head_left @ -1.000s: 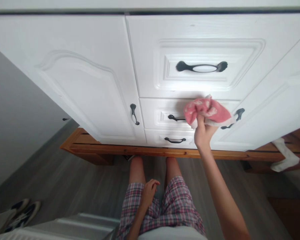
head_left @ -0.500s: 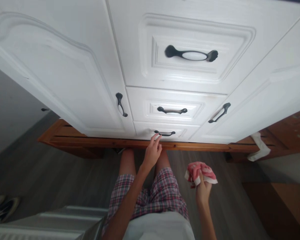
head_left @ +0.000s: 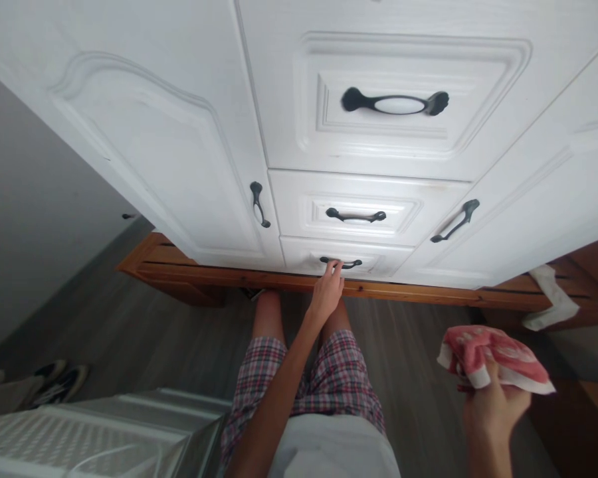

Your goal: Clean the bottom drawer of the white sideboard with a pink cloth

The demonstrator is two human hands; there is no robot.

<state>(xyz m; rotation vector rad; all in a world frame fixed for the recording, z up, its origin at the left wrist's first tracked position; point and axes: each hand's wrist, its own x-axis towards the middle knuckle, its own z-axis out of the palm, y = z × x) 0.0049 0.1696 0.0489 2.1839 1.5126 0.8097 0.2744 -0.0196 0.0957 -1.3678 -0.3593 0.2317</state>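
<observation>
A white cabinet stands in front of me with three stacked drawers between two doors. My left hand (head_left: 327, 289) reaches down to the bottom drawer (head_left: 303, 260) and its fingers curl on the dark handle (head_left: 341, 263). My right hand (head_left: 493, 406) is low at the right, away from the cabinet, shut on a crumpled pink and white cloth (head_left: 493, 357). The middle drawer (head_left: 299, 207) and the large top drawer (head_left: 393, 106) are closed, each with a dark handle.
The cabinet rests on a wooden base (head_left: 189, 275) above a grey floor. A white rag (head_left: 551, 307) hangs on the wood at right. Shoes (head_left: 60, 382) lie at the lower left, beside a white radiator-like unit (head_left: 80, 435). A grey wall is on the left.
My right hand has left the middle drawer's front and dropped to the lower right with the cloth. My left hand has risen from my lap onto the bottom drawer's handle.
</observation>
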